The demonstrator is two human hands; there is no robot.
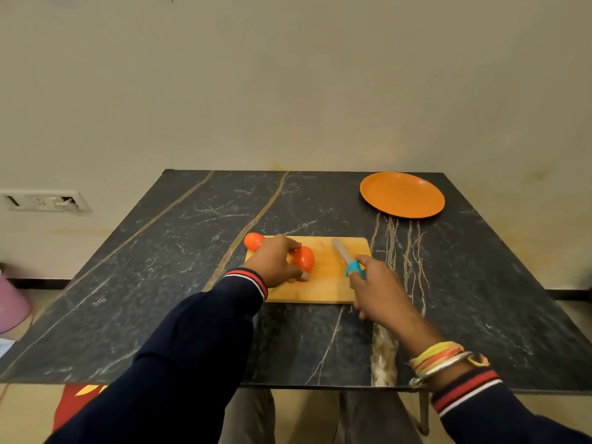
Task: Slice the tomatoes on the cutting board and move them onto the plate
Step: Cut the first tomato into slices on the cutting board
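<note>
A wooden cutting board (323, 283) lies in the middle of the dark marble table. My left hand (272, 261) grips a red tomato (304, 257) on the board's left part. A second tomato (253, 241) sits at the board's far left corner, behind that hand. My right hand (374, 286) holds a knife (344, 256) by its blue handle, the blade pointing away over the board's right part, apart from the tomato. An orange plate (402, 194) stands empty at the table's far right.
The table (160, 267) stands against a plain wall with a socket panel (41, 200) at the left. A pink bucket (11, 302) is on the floor to the left. The table's near edge runs just above my knees.
</note>
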